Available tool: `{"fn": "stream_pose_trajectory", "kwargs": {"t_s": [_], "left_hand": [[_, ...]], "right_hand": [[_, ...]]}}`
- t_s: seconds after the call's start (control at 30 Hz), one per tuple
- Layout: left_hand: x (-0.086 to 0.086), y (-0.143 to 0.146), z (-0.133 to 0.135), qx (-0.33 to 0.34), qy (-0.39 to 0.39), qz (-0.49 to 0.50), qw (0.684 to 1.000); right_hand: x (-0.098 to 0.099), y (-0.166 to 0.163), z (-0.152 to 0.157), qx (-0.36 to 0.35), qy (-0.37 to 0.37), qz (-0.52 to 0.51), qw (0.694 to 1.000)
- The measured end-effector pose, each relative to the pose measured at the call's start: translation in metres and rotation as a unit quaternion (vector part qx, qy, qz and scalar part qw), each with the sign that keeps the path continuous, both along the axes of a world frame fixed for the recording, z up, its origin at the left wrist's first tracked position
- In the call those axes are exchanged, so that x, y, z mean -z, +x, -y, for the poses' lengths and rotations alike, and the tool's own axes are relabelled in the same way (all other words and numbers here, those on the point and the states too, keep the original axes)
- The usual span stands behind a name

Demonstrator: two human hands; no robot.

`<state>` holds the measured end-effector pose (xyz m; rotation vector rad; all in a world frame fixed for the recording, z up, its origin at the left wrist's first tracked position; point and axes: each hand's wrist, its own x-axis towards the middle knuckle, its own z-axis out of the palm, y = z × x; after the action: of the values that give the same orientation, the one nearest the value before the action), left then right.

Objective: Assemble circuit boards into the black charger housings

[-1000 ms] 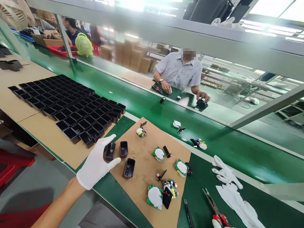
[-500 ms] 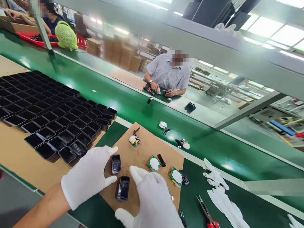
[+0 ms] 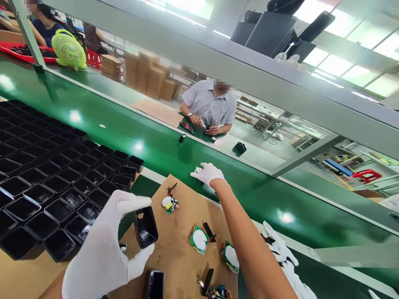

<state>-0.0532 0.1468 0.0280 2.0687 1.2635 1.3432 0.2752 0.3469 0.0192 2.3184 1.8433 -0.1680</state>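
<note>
My left hand [image 3: 102, 245], in a white glove, grips an open black plastic box [image 3: 146, 227] between thumb and fingers. The box is tilted, its hollow inside facing me. Below it, another black box [image 3: 156, 284] stands on the brown cardboard sheet [image 3: 174, 253]. My right hand [image 3: 210, 173], also gloved, reaches across to the green belt. Its thumb and fingers are around a small circuit board [image 3: 197, 169], mostly covered by the glove. Several boards with white blobs lie on the cardboard, among them one in the middle [image 3: 198, 239] and one farther left [image 3: 170, 204].
Rows of black boxes [image 3: 62, 178] fill the left side. White gloves [image 3: 282, 249] lie at right, partly behind my forearm. Across the green belt [image 3: 162, 145] a co-worker [image 3: 210, 106] handles small parts. A green fan [image 3: 70, 50] stands far left, and a grey beam [image 3: 199, 54] crosses above.
My right hand has moved from the cardboard out to the circuit board on the belt. The left hand has taken hold of a black box and tilted it. The view has shifted.
</note>
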Motion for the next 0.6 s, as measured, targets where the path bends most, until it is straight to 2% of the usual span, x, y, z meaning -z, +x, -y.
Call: {"fn": "stream_pose_trajectory", "kwargs": {"t_s": [0.1,0.23,0.33,0.43,0.6], "left_hand": [[0.003,0.001,-0.005,0.004,-0.022,0.018,1.000],[0.021,0.001,-0.009,-0.004,-0.027,0.004,1.000],[0.030,0.002,-0.010,-0.008,-0.014,-0.009,1.000],[0.032,0.004,-0.011,-0.012,-0.001,-0.009,1.000],[0.034,0.005,-0.012,-0.012,0.005,-0.012,1.000]], "right_hand": [[0.011,-0.003,-0.027,-0.022,-0.007,-0.017,1.000],[0.003,0.026,-0.035,-0.023,-0.007,-0.025,0.999],[-0.009,0.066,-0.017,-0.024,-0.075,-0.031,0.996],[-0.014,0.097,0.012,-0.060,-0.137,-0.063,0.987],[0.000,0.108,0.049,-0.167,-0.140,-0.132,0.967]]}}
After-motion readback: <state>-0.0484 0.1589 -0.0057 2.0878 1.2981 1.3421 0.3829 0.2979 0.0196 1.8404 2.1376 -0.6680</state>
